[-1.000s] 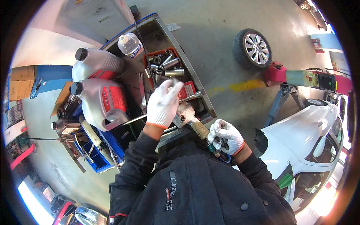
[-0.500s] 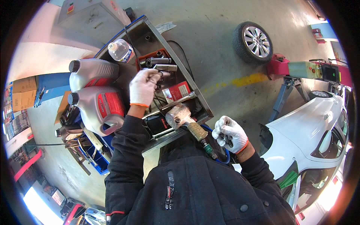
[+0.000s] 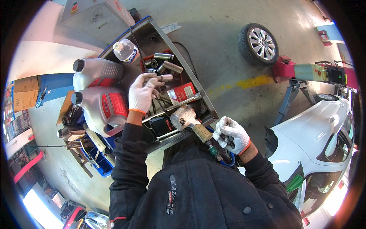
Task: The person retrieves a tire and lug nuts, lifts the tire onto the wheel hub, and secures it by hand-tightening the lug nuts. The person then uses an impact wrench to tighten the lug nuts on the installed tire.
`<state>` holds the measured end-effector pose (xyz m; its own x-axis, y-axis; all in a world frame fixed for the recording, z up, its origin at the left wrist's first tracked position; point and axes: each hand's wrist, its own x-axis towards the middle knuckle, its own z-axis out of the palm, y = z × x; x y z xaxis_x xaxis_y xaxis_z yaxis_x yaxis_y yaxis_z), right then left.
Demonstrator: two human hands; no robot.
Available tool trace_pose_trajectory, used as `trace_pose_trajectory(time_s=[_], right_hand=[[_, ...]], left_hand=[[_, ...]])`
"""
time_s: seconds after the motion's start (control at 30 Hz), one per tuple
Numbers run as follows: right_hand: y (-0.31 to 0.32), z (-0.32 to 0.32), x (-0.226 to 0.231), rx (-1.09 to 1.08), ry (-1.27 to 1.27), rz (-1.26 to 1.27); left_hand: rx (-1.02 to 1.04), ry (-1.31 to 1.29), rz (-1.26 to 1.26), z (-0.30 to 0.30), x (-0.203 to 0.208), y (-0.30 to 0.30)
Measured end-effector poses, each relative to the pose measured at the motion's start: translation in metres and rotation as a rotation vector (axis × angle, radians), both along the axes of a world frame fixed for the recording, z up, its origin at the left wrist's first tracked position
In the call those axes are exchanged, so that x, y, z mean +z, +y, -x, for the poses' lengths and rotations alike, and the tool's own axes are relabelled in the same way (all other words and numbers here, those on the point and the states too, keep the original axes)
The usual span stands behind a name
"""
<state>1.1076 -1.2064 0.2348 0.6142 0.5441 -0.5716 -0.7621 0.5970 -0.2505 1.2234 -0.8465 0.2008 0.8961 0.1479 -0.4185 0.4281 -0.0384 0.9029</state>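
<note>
Fingering a chrome socket [image 3: 166,78] at the orange tray [image 3: 166,50], the left hand [image 3: 140,94] is narrowed (whether gripping, one cannot tell); a neighbouring socket [image 3: 172,67] now tilts, suggesting rummaging. The right hand [image 3: 234,136] clasps small metal pieces [image 3: 231,143].

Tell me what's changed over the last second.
The left hand has moved left and forward from beside the red box to the metal sockets, some of which now lie at different angles. Whether it grips one is unclear. The right hand still holds small metal pieces beside the impact wrench; wrench and box stayed put.
</note>
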Motion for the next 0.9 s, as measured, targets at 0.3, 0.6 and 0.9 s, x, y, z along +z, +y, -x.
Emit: trace_pose_trajectory(time_s=[0.3,0.6,0.9], right_hand=[[-0.003,0.002,0.009,0.021,0.002,0.133],[-0.022,0.032,0.025,-0.077,0.017,0.204],[-0.043,0.117,0.051,-0.334,-0.019,0.219]], left_hand=[[-0.246,-0.465,-1.068,-0.068,-0.006,-0.016],[-0.675,-0.324,-1.333,-0.129,-0.038,-0.013],[-0.494,-0.855,-1.525,-0.082,-0.017,0.001]])
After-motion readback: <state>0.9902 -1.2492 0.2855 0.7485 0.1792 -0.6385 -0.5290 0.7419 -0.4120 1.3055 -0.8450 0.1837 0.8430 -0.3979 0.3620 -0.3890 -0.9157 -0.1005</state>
